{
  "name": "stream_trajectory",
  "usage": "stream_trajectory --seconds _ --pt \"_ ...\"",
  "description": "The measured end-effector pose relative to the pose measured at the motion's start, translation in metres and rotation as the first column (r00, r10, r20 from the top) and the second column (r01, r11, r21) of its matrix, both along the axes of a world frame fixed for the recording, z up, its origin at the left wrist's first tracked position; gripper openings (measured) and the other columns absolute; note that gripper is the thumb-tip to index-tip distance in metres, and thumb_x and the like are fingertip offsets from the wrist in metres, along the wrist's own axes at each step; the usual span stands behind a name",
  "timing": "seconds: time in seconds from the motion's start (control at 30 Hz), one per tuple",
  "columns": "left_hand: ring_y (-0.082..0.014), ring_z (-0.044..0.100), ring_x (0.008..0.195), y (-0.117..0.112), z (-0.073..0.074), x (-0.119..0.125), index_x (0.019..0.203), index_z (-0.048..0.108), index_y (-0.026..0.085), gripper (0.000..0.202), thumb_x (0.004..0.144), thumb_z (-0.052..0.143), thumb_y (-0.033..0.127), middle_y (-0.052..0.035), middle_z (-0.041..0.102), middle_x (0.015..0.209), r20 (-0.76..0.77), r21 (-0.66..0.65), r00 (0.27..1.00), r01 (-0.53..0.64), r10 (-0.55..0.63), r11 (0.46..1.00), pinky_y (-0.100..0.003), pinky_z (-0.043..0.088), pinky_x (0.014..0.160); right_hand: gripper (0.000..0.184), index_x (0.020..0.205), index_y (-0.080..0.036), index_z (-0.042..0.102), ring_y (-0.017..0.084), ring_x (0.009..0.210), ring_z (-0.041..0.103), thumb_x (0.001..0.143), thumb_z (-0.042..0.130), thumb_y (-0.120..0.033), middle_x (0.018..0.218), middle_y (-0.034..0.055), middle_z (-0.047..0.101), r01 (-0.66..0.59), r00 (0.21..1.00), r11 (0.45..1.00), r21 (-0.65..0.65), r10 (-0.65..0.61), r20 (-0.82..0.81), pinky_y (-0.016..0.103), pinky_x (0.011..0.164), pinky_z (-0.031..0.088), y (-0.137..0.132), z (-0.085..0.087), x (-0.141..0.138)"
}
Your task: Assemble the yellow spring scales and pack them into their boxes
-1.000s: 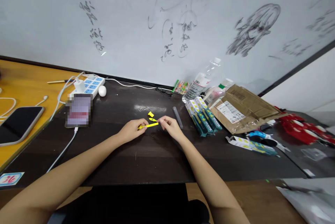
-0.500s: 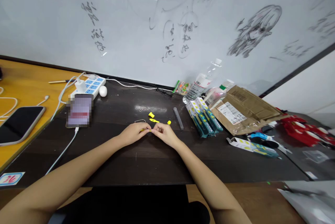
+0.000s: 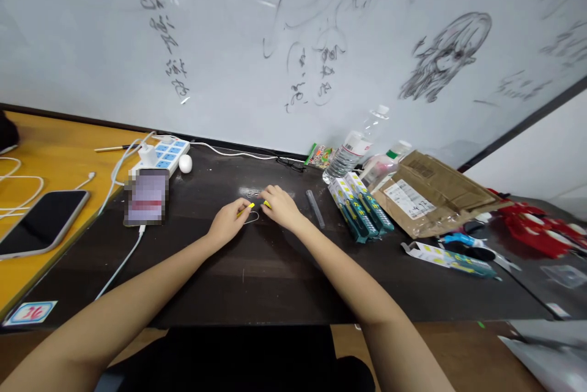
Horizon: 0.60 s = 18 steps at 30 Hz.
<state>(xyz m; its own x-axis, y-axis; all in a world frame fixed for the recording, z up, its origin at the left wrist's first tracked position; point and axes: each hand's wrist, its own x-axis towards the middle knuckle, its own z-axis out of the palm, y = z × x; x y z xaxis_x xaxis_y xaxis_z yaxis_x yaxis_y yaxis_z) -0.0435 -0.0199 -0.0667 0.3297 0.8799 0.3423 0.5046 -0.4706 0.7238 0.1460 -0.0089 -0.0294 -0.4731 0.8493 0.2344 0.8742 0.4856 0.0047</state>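
Observation:
My left hand [image 3: 228, 221] is closed on a slim yellow plastic piece [image 3: 252, 205], whose tip sticks out past the thumb and forefinger. A thin white loop of cord or wire [image 3: 252, 218] lies by those fingertips; whether it is joined to the piece I cannot tell. To the right, my right hand [image 3: 280, 205] reaches over the dark table with curled fingers at a small yellow piece [image 3: 267, 203], which it partly covers. Just behind the fingertips lie small thin metal bits [image 3: 252, 195], too small to name.
A clear narrow plastic strip [image 3: 315, 208] lies right of my hands, then teal and white boxes [image 3: 360, 205], a water bottle [image 3: 346, 156] and a cardboard parcel [image 3: 422, 196]. Scissors [image 3: 499, 257] lie further right. Left are a charging phone [image 3: 147, 196] and a power strip [image 3: 169, 153].
My hands, earlier together at a small yellow piece, have come apart. The right hand has moved forward over the loose yellow pieces; the left keeps its yellow piece and has shifted slightly forward.

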Motion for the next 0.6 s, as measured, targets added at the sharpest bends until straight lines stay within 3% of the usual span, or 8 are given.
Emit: stream_trajectory --seconds 0.1,0.2,0.3,0.43,0.53,0.57,0.6 --pt "-0.0135 0.056 0.064 0.0 0.001 -0.001 0.094 0.058 0.02 0.022 0.088 0.044 0.035 0.0013 0.061 0.07 0.014 -0.016 1.0 -0.011 0.011 1.0 -0.023 0.04 0.062 0.028 0.11 -0.017 0.059 0.026 0.111 0.051 0.082 0.055 -0.015 0.114 0.0136 0.059 0.096 0.976 0.986 -0.135 -0.066 0.208 0.034 0.087 0.044 0.035 0.013 -0.027" --pt "-0.0127 0.054 0.061 -0.002 0.004 0.0 0.094 0.059 0.02 0.021 0.087 0.044 0.034 0.0021 0.059 0.068 0.001 -0.029 1.0 -0.005 0.005 1.0 -0.023 0.038 0.06 0.028 0.102 -0.014 0.063 0.026 0.096 0.062 0.076 0.059 -0.008 0.107 0.0171 0.064 0.141 0.963 0.964 -0.224 -0.082 0.255 0.032 0.076 0.047 0.064 0.017 -0.046" --pt "-0.0127 0.054 0.062 -0.005 0.007 0.001 0.093 0.06 0.02 0.021 0.087 0.045 0.032 0.0019 0.059 0.068 -0.023 -0.032 1.0 0.001 -0.002 0.999 -0.023 0.038 0.06 0.019 0.087 -0.013 0.066 0.025 0.083 0.066 0.069 0.067 -0.01 0.094 0.0163 0.069 0.161 0.961 0.94 -0.3 -0.08 0.263 0.029 0.068 0.047 0.079 0.014 -0.052" --pt "-0.0119 0.054 0.059 -0.006 0.007 0.001 0.096 0.06 0.02 0.022 0.087 0.046 0.033 0.0023 0.059 0.067 -0.013 -0.046 1.0 0.016 -0.017 0.999 -0.023 0.039 0.059 0.014 0.087 -0.017 0.063 0.02 0.08 0.065 0.073 0.062 -0.019 0.092 0.0104 0.07 0.127 0.984 0.948 -0.291 -0.083 0.158 0.025 0.062 0.042 0.076 0.016 -0.038" --pt "-0.0091 0.051 0.049 -0.006 0.003 0.002 0.1 0.058 0.02 0.025 0.088 0.044 0.037 0.0033 0.058 0.064 0.061 -0.116 0.997 0.063 -0.056 0.991 -0.021 0.04 0.053 0.018 0.097 -0.018 0.057 0.016 0.077 0.061 0.08 0.051 -0.019 0.089 0.0056 0.068 0.1 0.995 0.972 -0.211 -0.095 0.035 0.023 0.062 0.04 0.056 0.021 -0.019" --pt "-0.0081 0.051 0.046 -0.006 0.001 0.003 0.101 0.057 0.02 0.026 0.088 0.044 0.038 0.0036 0.057 0.064 0.111 -0.152 0.991 0.089 -0.072 0.984 -0.02 0.04 0.051 0.018 0.098 -0.019 0.056 0.014 0.074 0.06 0.081 0.048 -0.019 0.085 0.0035 0.066 0.079 0.996 0.979 -0.187 -0.085 -0.026 0.023 0.062 0.039 0.046 0.021 -0.011" --pt "-0.0072 0.05 0.044 -0.006 0.001 0.005 0.102 0.056 0.019 0.027 0.088 0.045 0.04 0.0039 0.057 0.064 0.173 -0.199 0.981 0.12 -0.086 0.973 -0.02 0.04 0.049 0.015 0.094 -0.019 0.055 0.012 0.067 0.057 0.08 0.049 -0.019 0.077 0.0012 0.064 0.027 0.98 0.986 -0.163 -0.058 -0.19 0.022 0.062 0.039 0.034 0.019 -0.004"
